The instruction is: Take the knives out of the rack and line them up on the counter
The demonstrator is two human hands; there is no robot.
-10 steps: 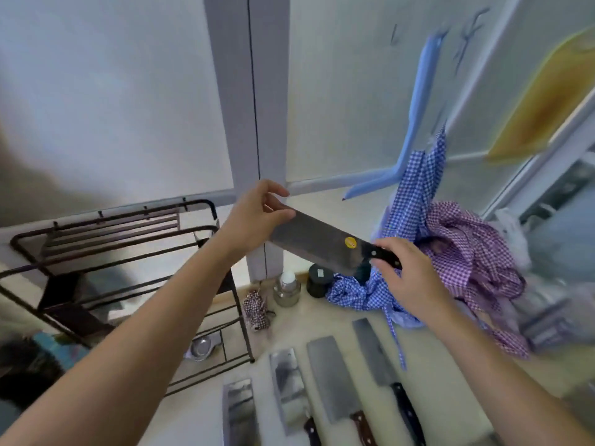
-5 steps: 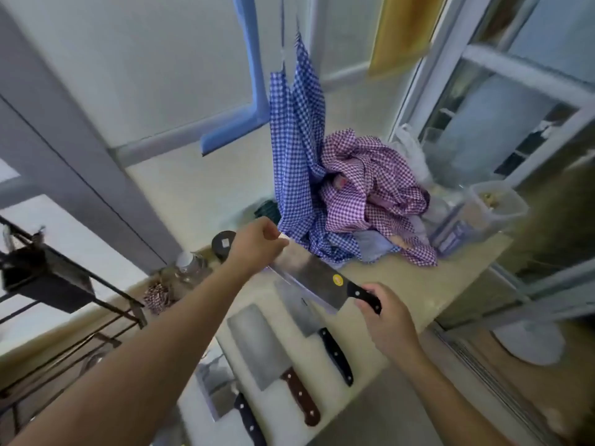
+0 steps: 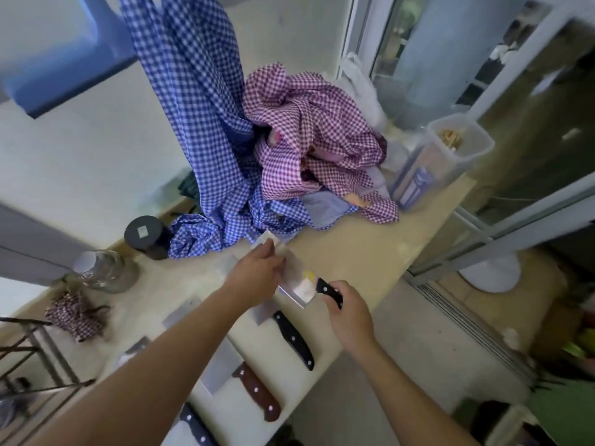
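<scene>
Cleaver in both hands, low over the bench at the far end of the knife row. Right hand closed round the black handle; left hand pinches the blade's front end/spine, fingers curled on the steel. Blade looks near flat, just beside the black-handled knife. Contact w/ the bench not confirmable, as the hands and motion blur hide the underside.

Progress — row so far, near to far: a black handle at the bottom edge, partly cut off; brown-handled cleaver; black-handled knife. Blade corners of approx. one or two more show left of the forearm, count uncertain. All lie roughly parallel, handles toward the bench's front edge.

Judgement: task well along, prob. near the end. This cleaver would be the 4th or 5th in line. Rack only partly in view at lower left, and its slots aren't visible, so can't tell whether any knives remain.

Left to do: set the cleaver down parallel, release both hands, check the rack.

Note — blue checked cloth heaped close behind the drop spot; blade tip sits near its hem.
</scene>
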